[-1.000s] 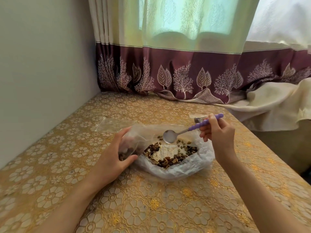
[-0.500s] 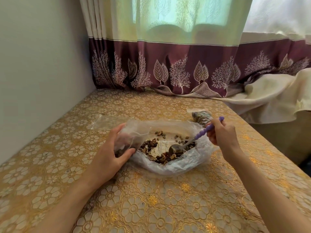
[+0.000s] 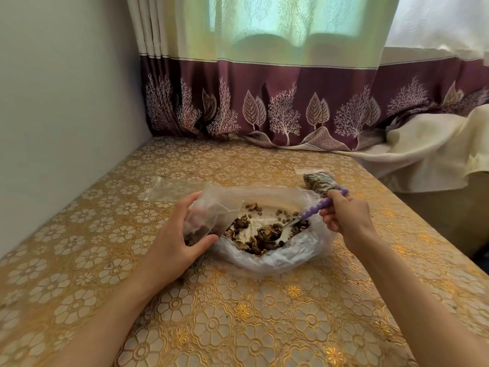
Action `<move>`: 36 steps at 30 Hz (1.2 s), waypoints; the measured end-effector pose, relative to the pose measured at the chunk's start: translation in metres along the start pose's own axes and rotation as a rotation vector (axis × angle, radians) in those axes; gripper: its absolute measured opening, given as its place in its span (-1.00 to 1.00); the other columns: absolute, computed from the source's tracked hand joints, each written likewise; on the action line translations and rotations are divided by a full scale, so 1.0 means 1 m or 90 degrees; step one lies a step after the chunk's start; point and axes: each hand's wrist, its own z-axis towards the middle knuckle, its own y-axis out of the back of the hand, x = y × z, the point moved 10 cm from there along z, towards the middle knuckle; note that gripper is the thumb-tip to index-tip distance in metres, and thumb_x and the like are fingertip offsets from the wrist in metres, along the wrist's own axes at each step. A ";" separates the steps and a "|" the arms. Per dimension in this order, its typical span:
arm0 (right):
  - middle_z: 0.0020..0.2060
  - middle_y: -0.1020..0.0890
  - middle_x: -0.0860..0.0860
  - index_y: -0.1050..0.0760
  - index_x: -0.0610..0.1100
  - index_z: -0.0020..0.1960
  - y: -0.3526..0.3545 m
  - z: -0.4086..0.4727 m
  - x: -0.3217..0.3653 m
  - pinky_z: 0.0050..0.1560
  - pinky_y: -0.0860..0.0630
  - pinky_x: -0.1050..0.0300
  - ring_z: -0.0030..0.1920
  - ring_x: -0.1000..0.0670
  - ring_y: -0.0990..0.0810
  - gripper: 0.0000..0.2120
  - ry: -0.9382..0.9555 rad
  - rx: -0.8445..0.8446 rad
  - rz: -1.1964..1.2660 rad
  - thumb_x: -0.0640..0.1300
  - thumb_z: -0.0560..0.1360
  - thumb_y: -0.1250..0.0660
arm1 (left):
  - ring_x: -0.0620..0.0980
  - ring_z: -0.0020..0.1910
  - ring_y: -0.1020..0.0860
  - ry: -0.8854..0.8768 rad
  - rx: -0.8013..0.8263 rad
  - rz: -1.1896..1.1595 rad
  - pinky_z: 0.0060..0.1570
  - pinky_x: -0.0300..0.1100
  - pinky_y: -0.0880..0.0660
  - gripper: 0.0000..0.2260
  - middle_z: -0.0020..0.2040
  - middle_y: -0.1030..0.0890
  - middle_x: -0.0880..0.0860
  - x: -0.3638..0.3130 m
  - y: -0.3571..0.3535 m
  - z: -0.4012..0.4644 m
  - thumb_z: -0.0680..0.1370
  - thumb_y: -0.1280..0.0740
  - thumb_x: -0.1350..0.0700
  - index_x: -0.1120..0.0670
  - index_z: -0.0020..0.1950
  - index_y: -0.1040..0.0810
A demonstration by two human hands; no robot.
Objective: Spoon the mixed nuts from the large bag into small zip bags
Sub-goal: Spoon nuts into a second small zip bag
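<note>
The large clear plastic bag (image 3: pixel 285 256) lies open on the table with mixed nuts (image 3: pixel 262 234) spread inside it. My left hand (image 3: pixel 177 234) grips a small zip bag (image 3: pixel 209 215) at the large bag's left edge; some nuts show through its plastic. My right hand (image 3: pixel 344 215) holds a spoon by its purple handle (image 3: pixel 321 206). The spoon's metal bowl (image 3: pixel 275 230) is down among the nuts and partly buried.
A filled small zip bag (image 3: pixel 318 182) lies behind my right hand. An empty zip bag (image 3: pixel 174 188) lies flat at the back left. The gold patterned tablecloth (image 3: pixel 238 313) covers the table; a wall runs along the left, curtains at the back, and the table edge drops off at right.
The spoon was held empty above the large bag; my right hand has lowered it and pushed its bowl into the nuts. My left hand has kept its grip on the small bag.
</note>
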 end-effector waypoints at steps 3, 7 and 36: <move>-0.56 -0.56 -0.05 -0.47 -0.25 -0.32 0.001 0.000 0.004 -0.65 -0.22 0.31 -0.61 0.12 -0.36 -0.71 0.007 -0.022 0.033 -0.24 0.55 -0.16 | -0.25 0.12 -0.47 0.008 0.006 0.018 0.11 -0.31 -0.40 -0.35 0.19 -0.27 -0.41 0.004 -0.002 0.000 0.32 -0.42 -0.11 -0.35 0.28 -0.14; -0.56 -0.54 -0.02 -0.45 -0.22 -0.31 0.000 0.000 0.019 -0.65 -0.24 0.31 -0.62 0.13 -0.38 -0.71 0.049 -0.046 0.080 -0.23 0.56 -0.17 | -0.01 0.26 -0.42 0.034 0.058 0.061 0.28 0.03 -0.37 -0.30 0.33 -0.36 -0.09 0.013 -0.011 0.000 0.37 -0.46 -0.04 -0.24 0.38 -0.13; -0.44 -0.66 -0.03 -0.46 -0.28 -0.22 -0.135 -0.087 0.125 -0.57 -0.44 0.22 -0.53 -0.01 -0.51 -0.75 0.440 0.287 0.001 -0.25 0.60 -0.16 | -0.35 -0.07 -0.55 0.050 -0.068 -0.130 -0.12 -0.46 -0.48 -0.37 0.04 -0.47 -0.17 0.002 0.010 -0.001 0.25 -0.45 -0.11 -0.30 0.23 -0.25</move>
